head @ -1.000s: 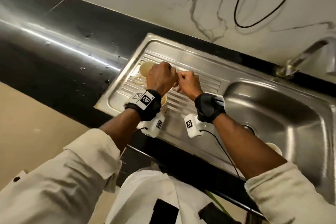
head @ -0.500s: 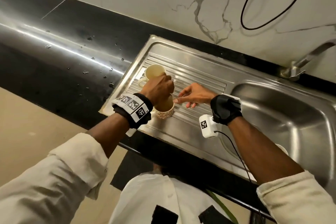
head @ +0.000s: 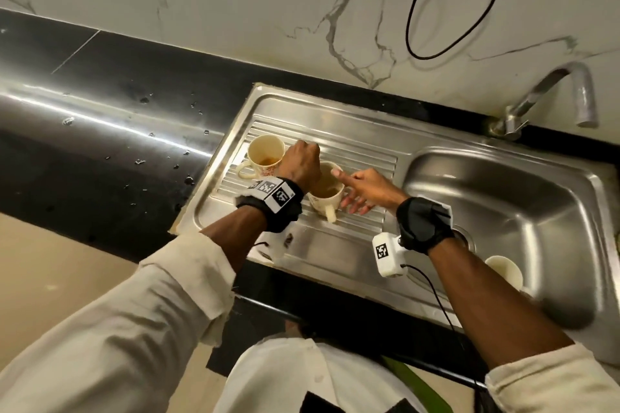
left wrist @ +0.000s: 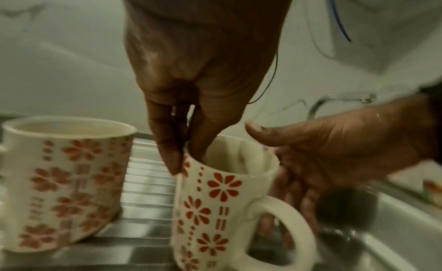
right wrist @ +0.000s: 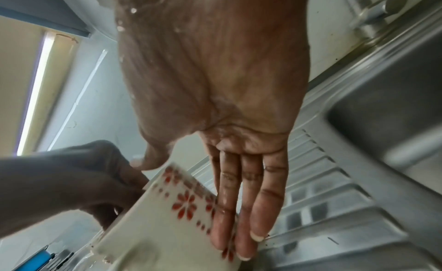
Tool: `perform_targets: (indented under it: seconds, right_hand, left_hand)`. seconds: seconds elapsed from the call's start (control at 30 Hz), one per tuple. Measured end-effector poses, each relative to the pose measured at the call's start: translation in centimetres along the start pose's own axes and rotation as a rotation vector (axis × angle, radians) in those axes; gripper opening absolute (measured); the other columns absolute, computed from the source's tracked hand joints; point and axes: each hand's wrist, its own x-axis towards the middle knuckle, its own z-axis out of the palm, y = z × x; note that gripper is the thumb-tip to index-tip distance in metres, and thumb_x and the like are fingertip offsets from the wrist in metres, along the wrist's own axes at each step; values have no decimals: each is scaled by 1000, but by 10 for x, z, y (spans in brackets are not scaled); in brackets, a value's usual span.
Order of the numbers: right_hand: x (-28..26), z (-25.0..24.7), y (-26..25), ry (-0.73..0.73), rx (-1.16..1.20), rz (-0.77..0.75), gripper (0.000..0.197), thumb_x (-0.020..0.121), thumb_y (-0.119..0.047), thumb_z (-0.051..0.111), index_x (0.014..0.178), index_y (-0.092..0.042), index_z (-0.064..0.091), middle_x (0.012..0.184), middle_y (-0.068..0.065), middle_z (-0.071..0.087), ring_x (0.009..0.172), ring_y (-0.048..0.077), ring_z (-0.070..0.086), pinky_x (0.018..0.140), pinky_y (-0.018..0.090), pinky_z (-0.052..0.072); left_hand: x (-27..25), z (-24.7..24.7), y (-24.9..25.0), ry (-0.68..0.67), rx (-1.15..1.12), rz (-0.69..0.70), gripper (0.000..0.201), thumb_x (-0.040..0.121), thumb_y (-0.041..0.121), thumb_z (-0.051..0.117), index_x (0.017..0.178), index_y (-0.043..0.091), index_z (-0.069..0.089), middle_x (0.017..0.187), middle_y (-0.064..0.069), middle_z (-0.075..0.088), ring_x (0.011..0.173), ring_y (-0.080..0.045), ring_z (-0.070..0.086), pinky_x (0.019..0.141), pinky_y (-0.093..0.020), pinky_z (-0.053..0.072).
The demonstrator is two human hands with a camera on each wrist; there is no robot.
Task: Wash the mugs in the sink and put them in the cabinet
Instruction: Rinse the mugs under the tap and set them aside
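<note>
My left hand pinches rim of cream ceramic red-flowered mug mid-drainboard; right hand open alongside. Wet glaze, prob. slippery, fragile — handle safer.

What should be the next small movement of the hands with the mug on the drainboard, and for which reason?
Probably close the right hand round the near mug and carry it toward the basin. The left hand only pinches its rim, a weak hold, and the mug looks tilted in the left wrist view. The right fingers lie straight against its side, and brown residue shows inside.
</note>
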Motion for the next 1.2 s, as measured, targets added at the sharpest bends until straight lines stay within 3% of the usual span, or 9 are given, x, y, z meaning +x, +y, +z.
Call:
perform_targets:
  seconds: [0.17, 0.3, 0.4, 0.53, 0.63, 0.77, 0.93, 1.07, 1.2]
  right_hand:
    - [-9, -9, 4, 156, -20, 6, 55, 86, -66, 54, 106, -16, 67, 83, 3, 76, 85, 15, 72, 79, 39, 57]
    - [-18, -25, 13, 320, 35, 97, 43, 94, -47, 51, 102, -9, 68, 73, 7, 75, 84, 17, 71, 90, 36, 52]
    - [-28, -44, 17, 580, 12, 223, 40, 92, -37, 47, 89, -3, 69, 82, 10, 75, 84, 25, 68, 69, 29, 46]
    - [-37, -78, 43, 795, 130, 312, 45, 89, -38, 52, 101, 2, 69, 100, 18, 72, 93, 35, 66, 70, 35, 48]
    - [-47, -101, 66, 909, 216, 362, 46, 93, -35, 53, 104, 8, 68, 102, 24, 70, 95, 38, 66, 76, 43, 54]
    - [-59, -133, 95, 1019, 236, 432, 52, 96, -41, 48, 108, 7, 66, 106, 23, 69, 97, 38, 66, 79, 44, 56]
    - [-72, -166, 130, 998, 152, 514, 56, 102, -42, 37, 116, 7, 62, 118, 27, 64, 111, 39, 59, 82, 36, 44]
    - [-71, -176, 150, 1025, 30, 556, 65, 101, -52, 27, 108, -1, 68, 110, 19, 68, 103, 35, 64, 71, 31, 41]
    - [-74, -186, 155, 1110, -45, 469, 76, 85, -53, 16, 98, -3, 71, 101, 20, 70, 96, 38, 64, 66, 31, 37]
  left_hand:
    - [25, 0, 35, 7, -256, -211, 31, 87, 12, 63, 114, -2, 59, 120, -22, 58, 107, -37, 60, 88, -40, 53]
    - [45, -1, 62, -39, -381, -238, 30, 83, 14, 69, 108, -1, 62, 104, -12, 64, 96, -30, 65, 75, -33, 57]
    - [54, 4, 90, -69, -427, -169, 24, 82, 16, 69, 98, -1, 64, 90, -9, 66, 81, -23, 64, 57, -24, 46]
    - [69, 14, 135, -134, -547, -8, 33, 92, 28, 63, 69, 4, 66, 60, -4, 68, 49, -9, 62, 46, -7, 46]
    - [79, 24, 164, -174, -556, 103, 51, 98, 41, 51, 70, 2, 69, 65, -9, 72, 56, -21, 69, 60, -24, 58]
    - [101, 38, 214, -211, -363, 262, 46, 98, 39, 50, 59, 16, 56, 67, -5, 60, 63, -21, 57, 64, -30, 47]
    - [133, 47, 280, -214, -258, 436, 37, 97, 44, 48, 87, 19, 73, 89, -2, 70, 80, -20, 63, 67, -28, 44]
    - [157, 59, 325, -129, -274, 405, 43, 95, 47, 53, 122, 16, 62, 111, -14, 68, 99, -34, 64, 83, -40, 53]
    - [179, 62, 361, -65, -268, 431, 29, 96, 24, 54, 116, 5, 62, 112, -18, 68, 105, -39, 61, 82, -38, 46]
